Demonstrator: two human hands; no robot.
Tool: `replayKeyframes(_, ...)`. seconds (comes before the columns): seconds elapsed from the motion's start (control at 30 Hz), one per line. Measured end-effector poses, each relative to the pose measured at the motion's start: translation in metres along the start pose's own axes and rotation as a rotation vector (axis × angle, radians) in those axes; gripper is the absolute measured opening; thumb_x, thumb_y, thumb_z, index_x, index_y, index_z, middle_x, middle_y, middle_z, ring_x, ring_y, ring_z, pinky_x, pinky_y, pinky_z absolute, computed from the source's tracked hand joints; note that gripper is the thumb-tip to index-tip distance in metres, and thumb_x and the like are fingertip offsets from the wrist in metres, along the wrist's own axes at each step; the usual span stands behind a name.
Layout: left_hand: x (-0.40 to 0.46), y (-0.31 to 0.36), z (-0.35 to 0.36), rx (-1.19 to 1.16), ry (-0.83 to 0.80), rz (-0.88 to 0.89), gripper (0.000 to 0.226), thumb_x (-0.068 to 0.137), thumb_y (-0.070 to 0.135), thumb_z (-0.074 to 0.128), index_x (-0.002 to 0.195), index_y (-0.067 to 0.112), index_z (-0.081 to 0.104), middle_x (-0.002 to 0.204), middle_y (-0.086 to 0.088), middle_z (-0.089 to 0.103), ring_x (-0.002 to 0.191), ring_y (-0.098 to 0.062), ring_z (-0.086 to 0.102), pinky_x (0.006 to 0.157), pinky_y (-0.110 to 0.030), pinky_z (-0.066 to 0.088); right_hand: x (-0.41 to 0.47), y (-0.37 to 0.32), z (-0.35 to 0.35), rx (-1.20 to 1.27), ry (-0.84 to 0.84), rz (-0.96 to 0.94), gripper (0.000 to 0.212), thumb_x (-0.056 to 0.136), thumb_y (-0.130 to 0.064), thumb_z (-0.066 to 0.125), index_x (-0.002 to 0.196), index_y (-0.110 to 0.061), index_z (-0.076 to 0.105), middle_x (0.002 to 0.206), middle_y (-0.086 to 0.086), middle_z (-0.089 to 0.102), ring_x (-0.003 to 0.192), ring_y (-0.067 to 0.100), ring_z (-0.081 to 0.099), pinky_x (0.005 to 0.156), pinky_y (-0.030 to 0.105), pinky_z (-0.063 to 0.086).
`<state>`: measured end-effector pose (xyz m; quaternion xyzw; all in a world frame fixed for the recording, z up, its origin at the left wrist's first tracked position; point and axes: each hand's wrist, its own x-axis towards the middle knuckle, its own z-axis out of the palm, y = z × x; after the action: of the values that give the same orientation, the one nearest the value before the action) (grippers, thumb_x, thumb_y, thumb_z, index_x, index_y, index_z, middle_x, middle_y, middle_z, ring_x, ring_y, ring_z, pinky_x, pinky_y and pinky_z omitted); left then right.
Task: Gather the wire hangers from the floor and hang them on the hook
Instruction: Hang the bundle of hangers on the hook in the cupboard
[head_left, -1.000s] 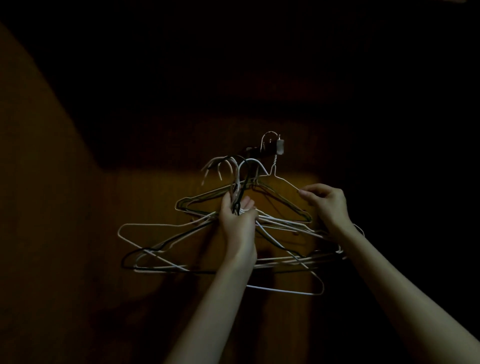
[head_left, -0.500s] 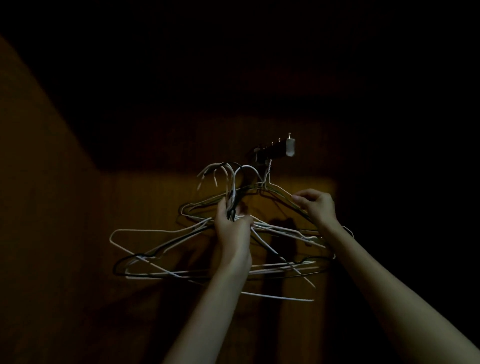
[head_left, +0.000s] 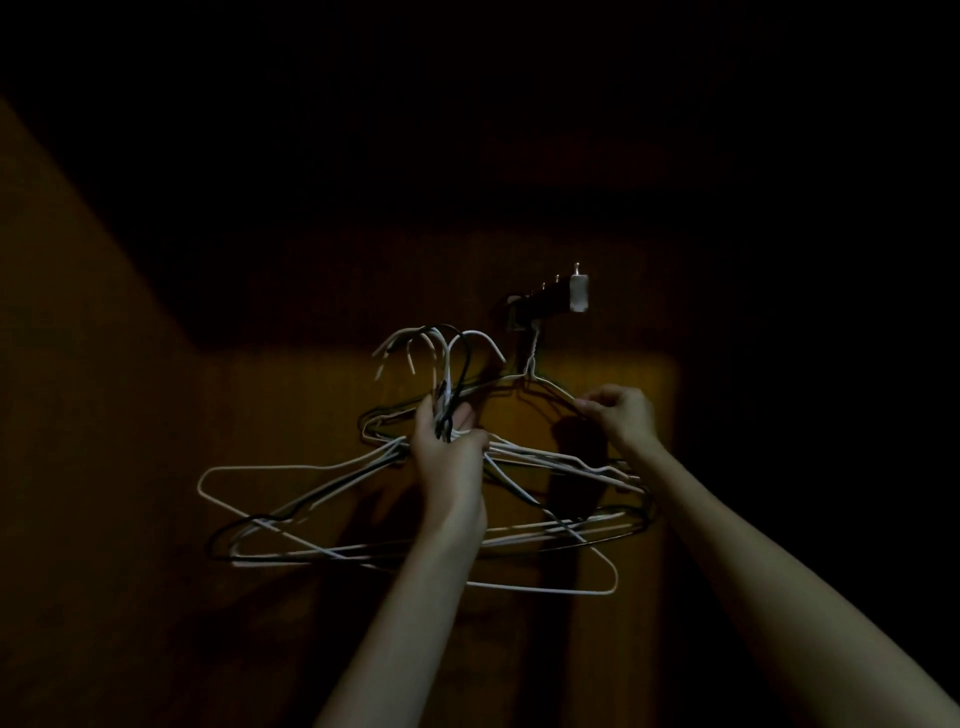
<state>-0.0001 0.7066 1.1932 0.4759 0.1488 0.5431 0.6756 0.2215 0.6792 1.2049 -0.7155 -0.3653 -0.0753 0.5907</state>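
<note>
Head view: the left hand (head_left: 449, 457) grips a bundle of hangers (head_left: 332, 499) by their necks below the hook (head_left: 550, 299); the right hand (head_left: 621, 415) pinches one hanger (head_left: 545, 387) hung there.

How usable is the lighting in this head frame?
Head view: very dark, only a dim orange wall patch lit; the left hand gripping the hanger bundle and the right hand are readable; the hook rack barely shows.
</note>
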Motion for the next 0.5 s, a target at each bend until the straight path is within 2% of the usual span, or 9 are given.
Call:
replayKeyframes(0.17,-0.004,0.000,-0.008,0.015,-0.026,0.011,0.076,0.084,-0.021,0.042,0.146,0.020,0.026,0.135,-0.013,0.051,0.116,-0.015,0.051,0.093,-0.028,0.041,-0.003,0.000,-0.003,-0.038,0.005,0.013,0.004,0.084,-0.019,0.067,0.089,-0.018,0.068,0.095,0.004,0.067,0.092,0.020,0.062,0.082,0.038,0.051)
replayKeyframes(0.3,-0.010,-0.001,-0.010,0.029,-0.050,0.010,0.076,0.085,-0.020,0.043,0.147,0.021,0.025,0.134,-0.013,0.052,0.116,-0.016,0.051,0.093,-0.027,0.041,-0.014,-0.008,-0.009,0.015,-0.014,-0.005,0.019,0.085,-0.013,0.066,0.104,-0.013,0.067,0.097,0.001,0.065,0.084,0.011,0.061,0.071,0.023,0.050)
replayKeyframes(0.43,-0.018,-0.002,-0.014,0.060,-0.075,-0.004,0.076,0.086,-0.020,0.043,0.148,0.020,0.023,0.135,-0.014,0.051,0.118,-0.018,0.052,0.095,-0.029,0.042,-0.037,-0.020,-0.016,0.012,-0.017,-0.071,0.021,0.084,-0.013,0.066,0.105,-0.012,0.067,0.104,0.003,0.063,0.099,0.015,0.058,0.086,0.030,0.049)
replayKeyframes(0.5,-0.023,-0.003,-0.017,0.068,-0.089,-0.011,0.077,0.086,-0.021,0.041,0.148,0.019,0.021,0.136,-0.015,0.050,0.120,-0.020,0.052,0.095,-0.029,0.043,-0.054,-0.026,-0.016,0.037,-0.048,-0.096,0.018,0.084,-0.013,0.067,0.102,-0.013,0.067,0.104,0.001,0.063,0.101,0.014,0.056,0.086,0.028,0.048)
